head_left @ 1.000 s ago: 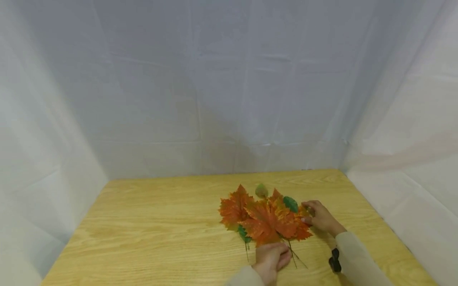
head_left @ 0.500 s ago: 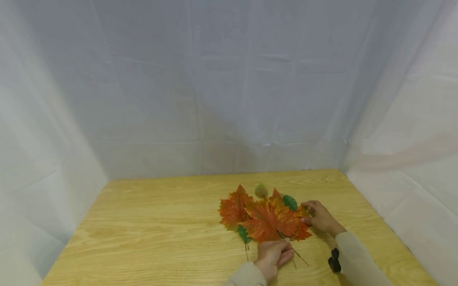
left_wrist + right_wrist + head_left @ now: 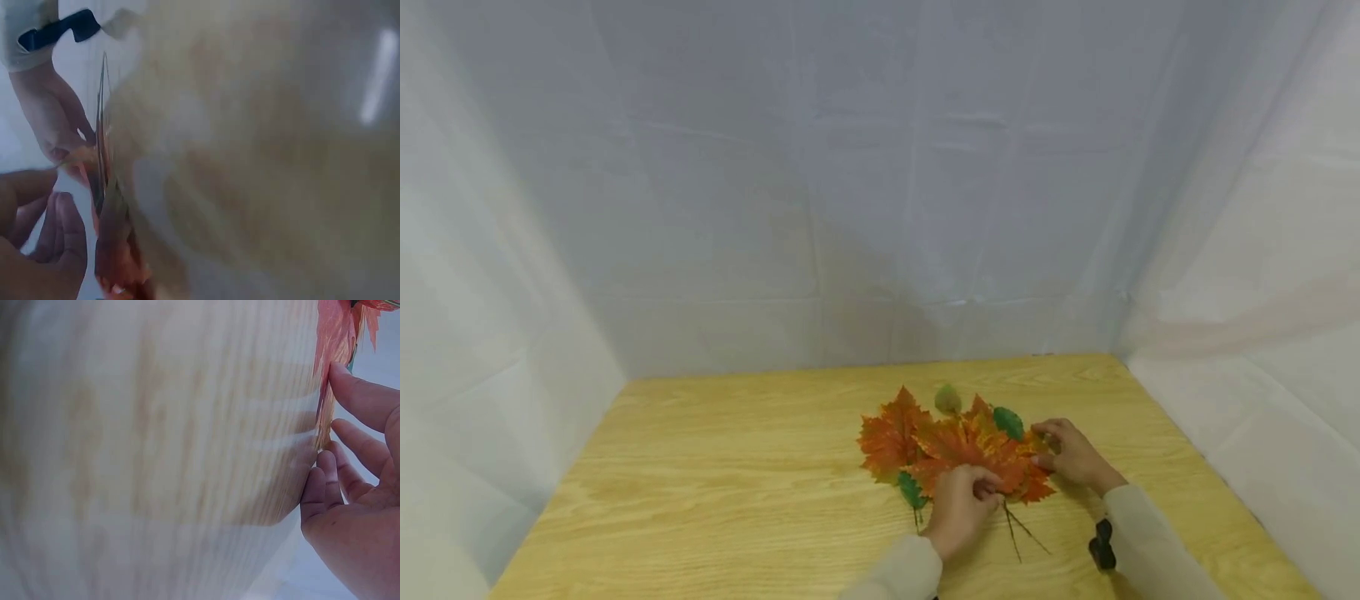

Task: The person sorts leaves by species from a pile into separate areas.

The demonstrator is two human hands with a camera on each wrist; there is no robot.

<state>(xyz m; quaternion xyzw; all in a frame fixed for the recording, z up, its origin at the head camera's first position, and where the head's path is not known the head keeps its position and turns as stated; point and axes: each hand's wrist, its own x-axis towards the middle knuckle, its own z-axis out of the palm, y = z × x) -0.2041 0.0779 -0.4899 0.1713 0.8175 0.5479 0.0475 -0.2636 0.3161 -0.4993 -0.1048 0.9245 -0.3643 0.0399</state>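
A cluster of artificial orange maple leaves [image 3: 958, 446] with thin dark stems [image 3: 1011, 529] lies on the wooden table. Smaller green leaves, one at the upper right [image 3: 1008, 422] and one at the lower left [image 3: 912, 490], poke out around it. At the front of the cluster, my left hand [image 3: 961, 504] pinches the lower edge of the front maple leaf close to the stems; the left wrist view shows this hand [image 3: 40, 228] beside upright stems. My right hand [image 3: 1075, 457] touches the cluster's right edge, thumb and fingers spread apart on an orange leaf [image 3: 334, 337].
The wooden table [image 3: 722, 475] extends left of the leaves. White sheeting stands behind it [image 3: 865, 208] and along both sides. A black wrist device [image 3: 1102, 546] sits at my right sleeve.
My left hand has moved up from the stems onto the front leaf, uncovering the stem ends. My right hand stays at the right edge of the cluster.
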